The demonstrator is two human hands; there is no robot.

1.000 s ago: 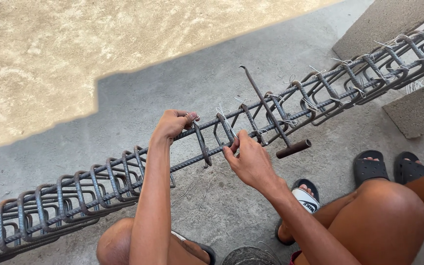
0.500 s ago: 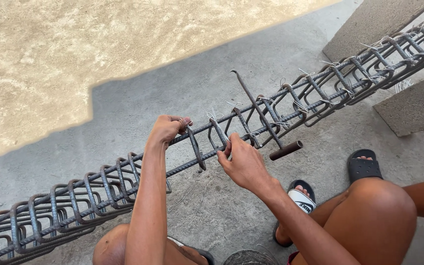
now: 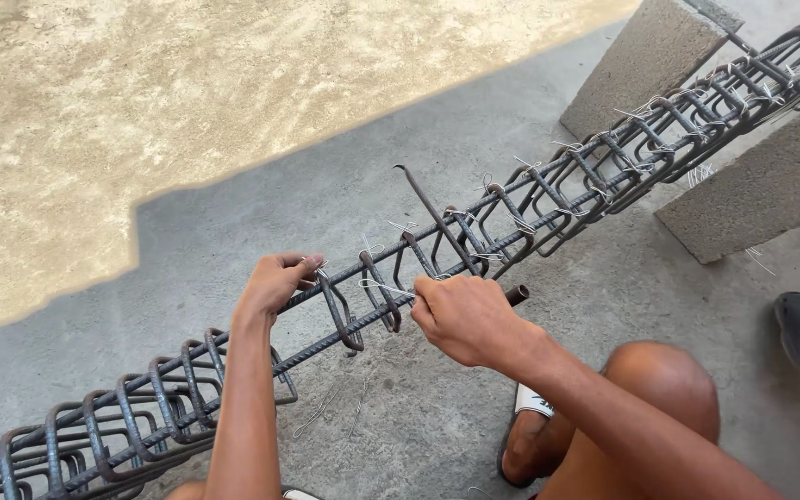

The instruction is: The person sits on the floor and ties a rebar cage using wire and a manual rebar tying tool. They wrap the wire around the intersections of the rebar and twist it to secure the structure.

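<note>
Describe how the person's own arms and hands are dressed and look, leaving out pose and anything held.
Both arms are bare along all that shows: no sleeves, gloves, watch or bands. The left hand and right hand are bare too, with no rings visible on the fingers. Nails look short and unpainted.

You are at an outdoor building site: a long rebar cage [image 3: 511, 222] rests on grey concrete blocks [image 3: 761, 185] at right, above a rough cement floor [image 3: 261, 213], sandy ground [image 3: 187, 83] far left.
</note>
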